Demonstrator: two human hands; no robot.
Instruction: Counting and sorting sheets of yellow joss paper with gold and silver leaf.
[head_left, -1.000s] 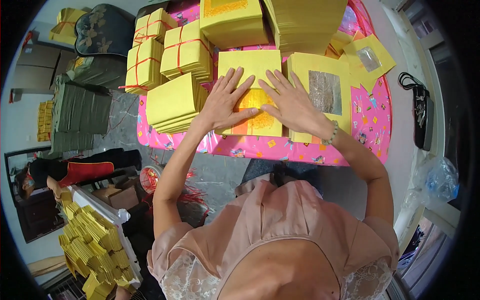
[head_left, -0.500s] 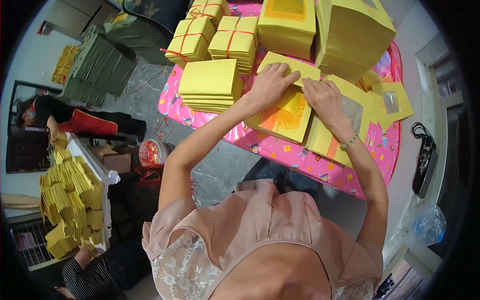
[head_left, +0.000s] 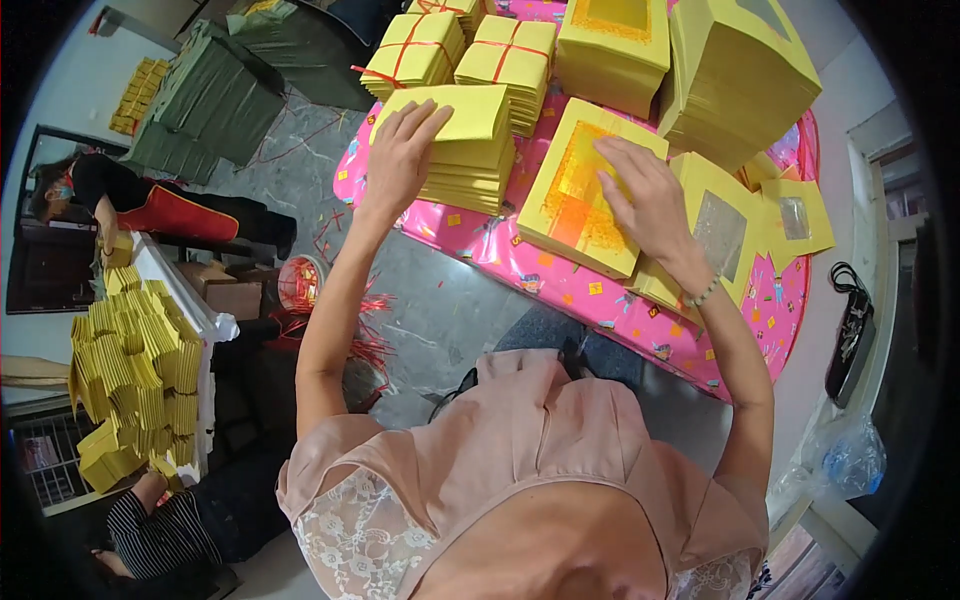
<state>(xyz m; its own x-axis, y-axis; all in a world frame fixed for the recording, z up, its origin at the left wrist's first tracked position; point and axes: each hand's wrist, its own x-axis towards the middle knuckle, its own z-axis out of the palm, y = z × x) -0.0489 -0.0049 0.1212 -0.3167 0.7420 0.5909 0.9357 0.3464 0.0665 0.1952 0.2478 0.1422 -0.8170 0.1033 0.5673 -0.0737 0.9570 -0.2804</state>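
Your left hand [head_left: 398,165]: fingers extended, lying on the folded yellow paper stack [head_left: 468,150] by the counter's [head_left: 555,278] near-left corner. Your right hand [head_left: 645,200]: fingers outstretched over the gold-printed paper stack [head_left: 572,178], near edge.

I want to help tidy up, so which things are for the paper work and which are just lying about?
For the work: folded yellow stack, by the left hand; orange-patterned pile, by the right hand; red-tied bundles.

Probably just lying about: black pouch; crumpled plastic bag.
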